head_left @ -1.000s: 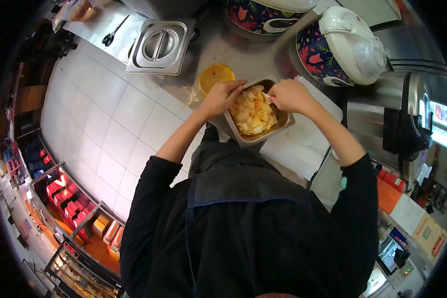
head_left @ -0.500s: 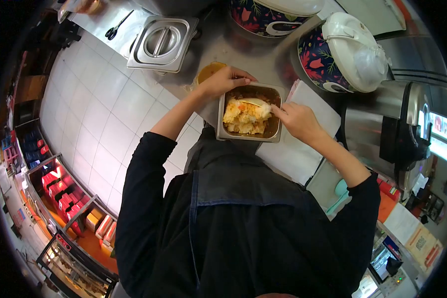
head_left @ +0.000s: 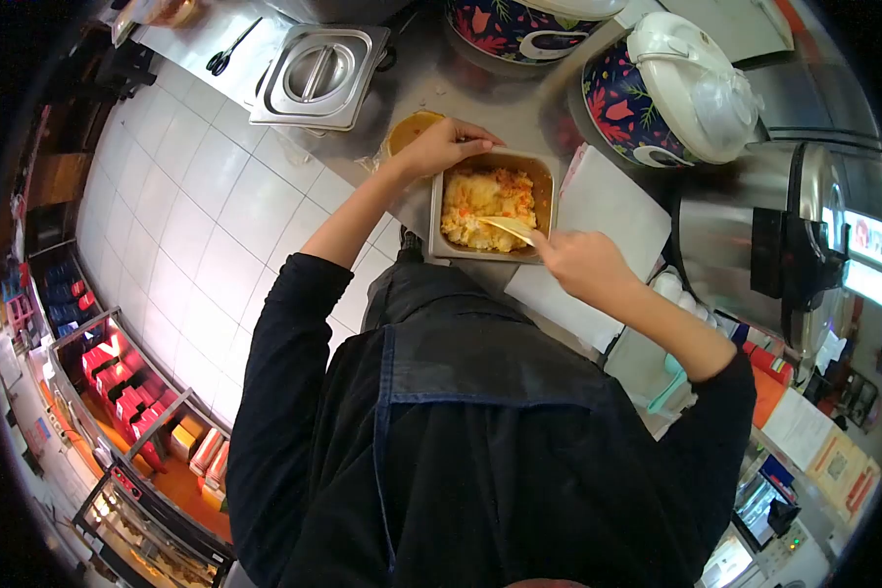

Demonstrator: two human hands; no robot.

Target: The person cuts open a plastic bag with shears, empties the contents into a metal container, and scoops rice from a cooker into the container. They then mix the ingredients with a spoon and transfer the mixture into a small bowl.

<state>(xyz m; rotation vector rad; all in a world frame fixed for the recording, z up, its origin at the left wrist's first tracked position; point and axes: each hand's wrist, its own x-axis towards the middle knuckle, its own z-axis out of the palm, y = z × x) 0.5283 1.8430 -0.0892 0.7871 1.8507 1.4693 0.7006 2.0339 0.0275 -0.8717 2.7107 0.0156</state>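
A square metal container (head_left: 551,191) holds yellow mashed food (head_left: 480,196) with orange bits. My left hand (head_left: 449,147) grips its upper left rim, fingers curled over the edge. My right hand (head_left: 588,263) is closed on the handle of a pale spoon-like utensil (head_left: 510,227), whose blade lies in the lower part of the food. Just left of the container, partly behind my left hand, is a round orange-brown container (head_left: 409,127) with clear plastic by it.
A lidded metal pan (head_left: 318,78) and scissors (head_left: 233,47) lie at the upper left. Two floral cookers (head_left: 612,108) stand at the upper right, with a steel cooker (head_left: 725,250) below them. White paper (head_left: 612,211) lies right of the container.
My right hand has moved down, and the utensil's blade has gone from the upper part of the food to its lower part. The food is more spread out.
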